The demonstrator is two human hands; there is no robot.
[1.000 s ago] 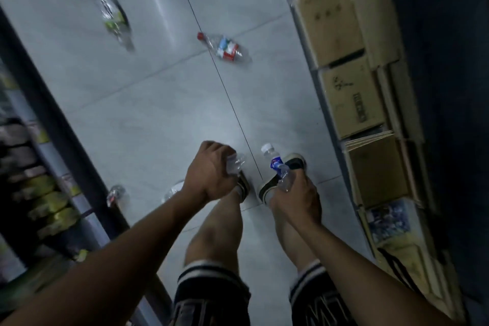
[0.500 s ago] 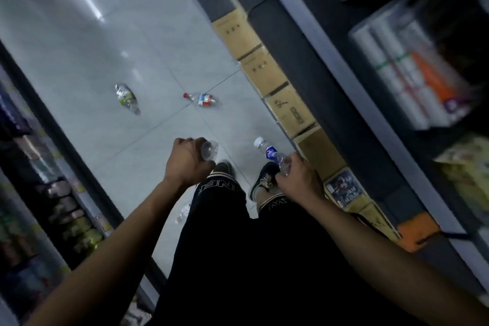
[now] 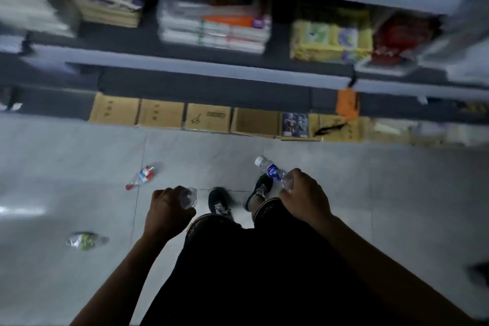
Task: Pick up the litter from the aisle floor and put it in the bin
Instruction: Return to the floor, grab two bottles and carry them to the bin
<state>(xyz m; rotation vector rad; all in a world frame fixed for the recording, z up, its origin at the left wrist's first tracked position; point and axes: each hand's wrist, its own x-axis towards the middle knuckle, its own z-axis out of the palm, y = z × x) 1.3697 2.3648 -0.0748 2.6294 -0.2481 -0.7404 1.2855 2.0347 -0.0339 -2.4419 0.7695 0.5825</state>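
Note:
My left hand [image 3: 166,213] grips a clear plastic bottle [image 3: 189,197], of which only one end shows past the fingers. My right hand [image 3: 304,197] grips a clear bottle with a blue label and white cap [image 3: 270,168], cap pointing away from me. On the grey tiled floor a bottle with a red and blue label [image 3: 143,176] lies left of my hands. Farther left and nearer me lies a crushed bottle with a green label [image 3: 86,240]. No bin is in view.
A dark shelf unit [image 3: 211,71] with stacked goods runs across the top of the view. Several cardboard boxes [image 3: 161,114] line the floor beneath it. My legs and shoes [image 3: 219,202] stand between my hands.
The view has swung right, from along the aisle to face the shelf and boxes. Both hands keep hold of their bottles. The two floor bottles now lie to my left.

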